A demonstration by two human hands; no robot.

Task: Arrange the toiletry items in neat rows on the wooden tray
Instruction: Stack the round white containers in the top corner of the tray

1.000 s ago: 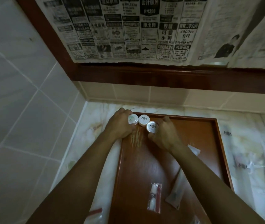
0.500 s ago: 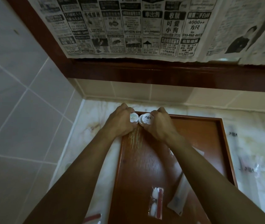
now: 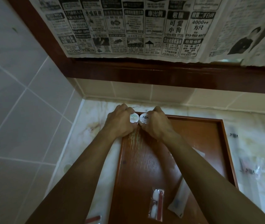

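Tiled wall at far left; marble counter beneath; left hand curled round a white-capped bottle at the far left corner of the wooden tray; right hand curled round a second capped bottle, caps touching. Change over the last second: three caps showed spread apart, now two show pressed together, the third probably hidden under the right hand; hands have closed inward. Judgement: first row is being tightened against the far rim. Nearer on the tray, unsorted: cotton-bud packet, then white sachet; more wrapped items lie off-tray at right.
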